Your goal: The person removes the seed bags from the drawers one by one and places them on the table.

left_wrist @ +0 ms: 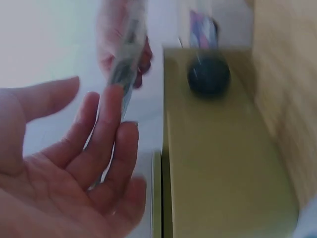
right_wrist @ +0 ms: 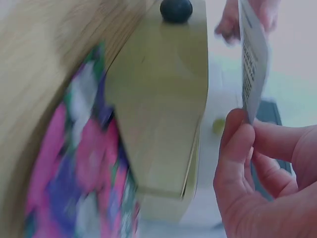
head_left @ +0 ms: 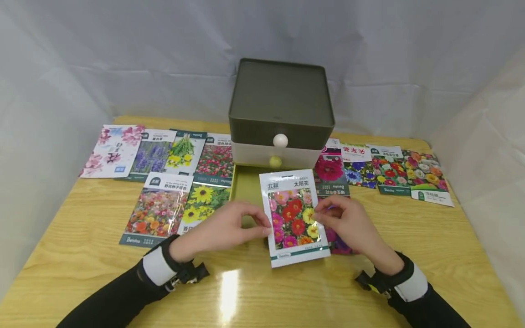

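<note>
A seed packet (head_left: 292,218) with red, pink and yellow flowers on its front is held up over the pulled-out olive drawer (head_left: 246,182), hiding much of it. My right hand (head_left: 346,221) pinches the packet's right edge between thumb and fingers; the right wrist view shows the packet (right_wrist: 253,64) nearly edge-on in that pinch. At the opposite edge is my left hand (head_left: 229,228). In the left wrist view its fingers (left_wrist: 106,144) lie along the packet, while the thumb stands apart from it.
Behind the packet stands a drawer box (head_left: 283,95) with a dark top, its white drawer (head_left: 262,152) closed. Several seed packets lie on the wooden table (head_left: 82,255) to the left, such as a wildflower one (head_left: 157,209), and others to the right, including a rose-coloured one (head_left: 330,168).
</note>
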`<state>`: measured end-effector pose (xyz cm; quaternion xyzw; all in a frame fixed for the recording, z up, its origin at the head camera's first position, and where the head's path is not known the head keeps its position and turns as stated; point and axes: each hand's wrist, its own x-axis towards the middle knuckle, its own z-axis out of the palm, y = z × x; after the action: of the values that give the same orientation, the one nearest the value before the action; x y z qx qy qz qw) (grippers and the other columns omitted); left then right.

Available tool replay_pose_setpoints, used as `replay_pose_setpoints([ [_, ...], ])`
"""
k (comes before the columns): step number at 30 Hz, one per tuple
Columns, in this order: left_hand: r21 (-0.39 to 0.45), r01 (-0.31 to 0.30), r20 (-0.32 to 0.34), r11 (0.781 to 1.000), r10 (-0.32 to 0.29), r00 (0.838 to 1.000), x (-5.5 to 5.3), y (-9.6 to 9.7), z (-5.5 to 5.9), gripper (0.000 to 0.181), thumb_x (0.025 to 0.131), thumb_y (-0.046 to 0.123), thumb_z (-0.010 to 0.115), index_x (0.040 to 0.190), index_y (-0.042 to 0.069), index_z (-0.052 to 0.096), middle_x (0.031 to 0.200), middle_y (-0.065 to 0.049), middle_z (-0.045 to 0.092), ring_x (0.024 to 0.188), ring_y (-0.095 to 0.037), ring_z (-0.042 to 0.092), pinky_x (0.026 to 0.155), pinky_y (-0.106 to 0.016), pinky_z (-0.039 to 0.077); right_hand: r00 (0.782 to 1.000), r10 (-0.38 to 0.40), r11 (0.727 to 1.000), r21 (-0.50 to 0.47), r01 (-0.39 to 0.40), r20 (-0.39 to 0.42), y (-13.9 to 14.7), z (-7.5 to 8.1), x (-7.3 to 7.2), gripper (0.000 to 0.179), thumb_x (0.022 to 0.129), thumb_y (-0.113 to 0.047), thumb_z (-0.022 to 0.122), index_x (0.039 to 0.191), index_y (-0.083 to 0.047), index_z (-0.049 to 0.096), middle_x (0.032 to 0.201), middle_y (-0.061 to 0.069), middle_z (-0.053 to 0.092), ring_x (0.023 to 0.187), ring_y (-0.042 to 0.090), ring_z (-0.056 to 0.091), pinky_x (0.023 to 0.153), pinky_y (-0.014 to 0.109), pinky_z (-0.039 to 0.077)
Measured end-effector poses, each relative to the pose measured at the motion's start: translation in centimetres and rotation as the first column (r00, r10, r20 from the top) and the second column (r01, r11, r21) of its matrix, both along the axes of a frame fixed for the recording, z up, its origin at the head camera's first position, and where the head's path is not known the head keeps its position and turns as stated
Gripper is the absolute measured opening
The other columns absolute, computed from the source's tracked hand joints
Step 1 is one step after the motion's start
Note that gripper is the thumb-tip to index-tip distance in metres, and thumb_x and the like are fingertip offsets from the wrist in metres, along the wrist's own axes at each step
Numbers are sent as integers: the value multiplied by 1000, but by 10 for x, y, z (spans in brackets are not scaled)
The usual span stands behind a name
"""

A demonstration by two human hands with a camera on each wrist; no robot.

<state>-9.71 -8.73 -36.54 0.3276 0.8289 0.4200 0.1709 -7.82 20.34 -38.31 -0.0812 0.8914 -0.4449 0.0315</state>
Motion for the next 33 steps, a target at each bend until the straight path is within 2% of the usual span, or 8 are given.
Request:
replay_pose_setpoints([
  [4,28,101,70,995,-102,992,9,6,2,27,86,50,56,102,30,64,103,20,60,102,-4,52,91,-38,40,994,-55,997,-40,59,98,30,1,6,20,84,-30,65,93,-13,62,91,4,62,67,19,57,57,33,49],
  [7,29,127,110,992,-129,986,14,6,3,31,87,52,54,107,30,63,109,20,58,107,-3,49,93,-37,39,986,-113,993,-31,118,122,56,-1,12,24,86,-30,63,96,-8,60,99,9,61,77,17,62,67,37,51],
  [14,-18,96,91,995,-94,991,14,0,3,25,90,52,49,105,36,60,109,22,57,107,-1,49,91,-33,39,964,-251,964,115,241,90,118,-7,23,28,92,-27,56,103,-2,59,104,15,60,80,10,61,69,31,52],
  [17,-31,89,83,996,-86,993,11,-2,5,24,90,53,48,105,38,60,108,23,57,107,-1,48,91,-33,39,950,-289,947,182,266,117,134,-9,22,28,94,-26,52,106,-1,58,107,16,58,82,9,59,70,29,51],
  [23,-48,75,35,996,-73,997,7,-5,10,28,91,53,47,107,35,60,106,25,56,104,-2,50,90,-35,40,926,-330,924,264,277,183,149,-18,19,32,94,-30,52,107,-2,58,108,15,58,83,15,56,68,26,50],
  [29,-55,44,-5,998,-45,999,1,-10,14,30,91,54,45,109,35,60,107,25,56,100,-2,52,81,-31,43,908,-351,910,311,274,228,159,-26,16,38,91,-37,55,106,-2,57,104,13,60,81,19,55,65,29,50],
  [31,-59,38,-10,998,-38,999,-2,-11,16,31,91,54,45,108,34,60,106,24,57,94,-2,53,75,-30,45,913,-349,897,357,259,213,161,-27,16,41,89,-41,56,103,-2,58,100,13,61,81,20,55,63,30,49],
  [33,-71,27,-40,997,-30,999,-6,-13,18,31,92,54,44,108,33,60,104,23,58,77,-3,54,67,-28,45,924,-340,875,420,242,177,162,-28,16,43,88,-44,57,99,-3,58,95,12,61,78,21,54,60,31,47],
])
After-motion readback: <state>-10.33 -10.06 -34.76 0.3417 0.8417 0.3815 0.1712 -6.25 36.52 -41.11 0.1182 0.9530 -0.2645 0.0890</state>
